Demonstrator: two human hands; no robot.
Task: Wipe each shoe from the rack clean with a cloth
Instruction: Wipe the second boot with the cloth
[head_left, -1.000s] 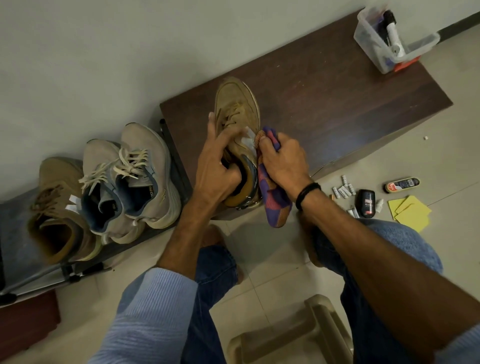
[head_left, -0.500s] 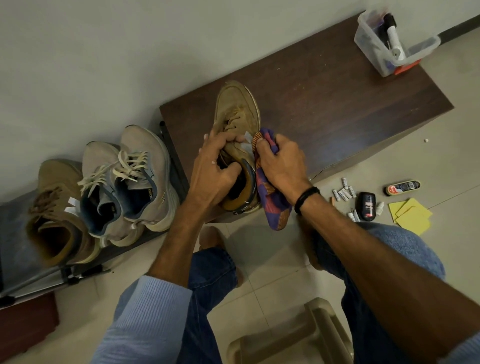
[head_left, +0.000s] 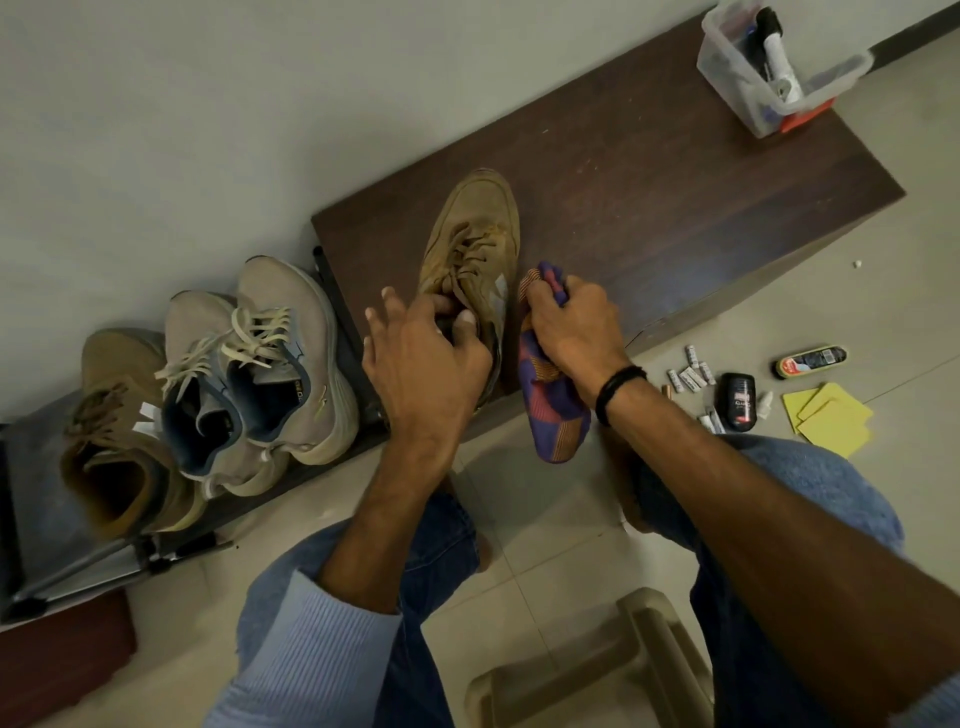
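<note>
Tan shoe (head_left: 470, 249), left fingers (head_left: 415, 312) gripping its collar, right fingers (head_left: 540, 301) clutching purple cloth (head_left: 550, 410), polish bottle (head_left: 737, 401) label illegible

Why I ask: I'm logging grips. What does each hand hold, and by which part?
The left hand grips the tan shoe at its laced throat and collar; the right hand grips the purple cloth by its upper part, the rest hanging down.

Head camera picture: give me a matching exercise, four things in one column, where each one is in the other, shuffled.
Column A: 1 tan shoe; 2 striped cloth; 3 clear tub; 4 yellow sheets.
Column B: a on the floor tiles; b in the right hand; c far corner of the cabinet; d held by the left hand.
Pairs: 1-d, 2-b, 3-c, 4-a.
</note>
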